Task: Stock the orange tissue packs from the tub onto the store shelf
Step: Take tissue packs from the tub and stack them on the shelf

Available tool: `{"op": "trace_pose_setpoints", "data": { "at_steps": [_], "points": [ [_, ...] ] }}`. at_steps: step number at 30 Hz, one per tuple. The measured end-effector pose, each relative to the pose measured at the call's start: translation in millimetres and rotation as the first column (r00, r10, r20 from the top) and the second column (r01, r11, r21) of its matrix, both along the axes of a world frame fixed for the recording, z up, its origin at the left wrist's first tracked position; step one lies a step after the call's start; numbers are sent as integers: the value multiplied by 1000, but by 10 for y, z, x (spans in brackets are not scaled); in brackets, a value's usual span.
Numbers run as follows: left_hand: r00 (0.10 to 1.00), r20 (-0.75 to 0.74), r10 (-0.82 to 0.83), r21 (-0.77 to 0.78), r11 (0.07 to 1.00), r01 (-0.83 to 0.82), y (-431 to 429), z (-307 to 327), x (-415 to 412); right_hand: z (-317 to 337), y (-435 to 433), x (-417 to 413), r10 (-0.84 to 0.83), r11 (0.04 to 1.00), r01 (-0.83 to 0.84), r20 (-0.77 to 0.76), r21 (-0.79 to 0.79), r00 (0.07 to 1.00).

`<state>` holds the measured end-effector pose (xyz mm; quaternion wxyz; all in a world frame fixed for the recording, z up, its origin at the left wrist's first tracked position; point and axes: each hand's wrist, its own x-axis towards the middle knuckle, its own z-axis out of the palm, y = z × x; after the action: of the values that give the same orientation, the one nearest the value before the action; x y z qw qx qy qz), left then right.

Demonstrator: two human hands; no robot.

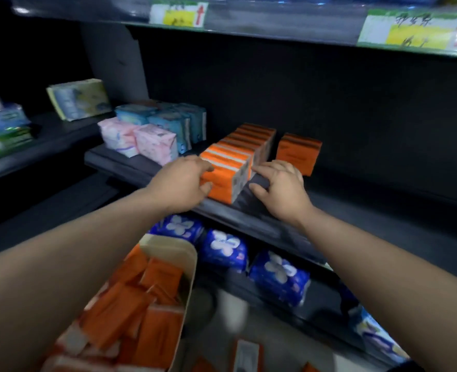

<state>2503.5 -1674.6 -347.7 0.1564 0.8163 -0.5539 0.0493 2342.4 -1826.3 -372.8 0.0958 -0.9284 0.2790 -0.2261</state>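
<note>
A row of orange tissue packs (238,154) stands on the dark shelf (356,210), running from the front edge toward the back. One more orange pack (298,153) stands apart to its right. My left hand (181,181) grips the left side of the front pack, fingers curled on it. My right hand (281,183) rests on the shelf at the row's right side, fingertips touching the packs. Below at the left, a beige tub (189,261) holds several loose orange packs (141,312).
Pink packs (141,140) and blue packs (168,119) sit on the shelf to the left of the orange row. Dark-blue flowered packs (278,275) fill the lower shelf. Price tags (179,14) hang on the upper shelf edge. A few orange packs (246,355) lie on the floor.
</note>
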Motion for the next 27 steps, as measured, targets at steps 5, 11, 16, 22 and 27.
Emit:
{"op": "trace_pose_setpoints", "data": {
  "at_steps": [5,11,16,22,27],
  "points": [
    [986,-79,147,87,986,-140,891,-290,125,-168,560,137,112,992,-109,-45,69,993],
    [934,-142,327,315,910,-271,1630,-918,267,-555,1087,374,234,962,-214,-107,170,966],
    [895,-164,414,490,822,-290,1881,-1469,436,-915,1303,548,272,941,-232,-140,245,952],
    [864,-178,471,645,719,-259,2032,-1955,540,-1219,1431,644,309,912,-241,-170,332,936],
    [918,-54,393,727,646,-234,2039,-2112,612,-1364,1518,692,340,888,-259,-163,379,926]
  ]
}}
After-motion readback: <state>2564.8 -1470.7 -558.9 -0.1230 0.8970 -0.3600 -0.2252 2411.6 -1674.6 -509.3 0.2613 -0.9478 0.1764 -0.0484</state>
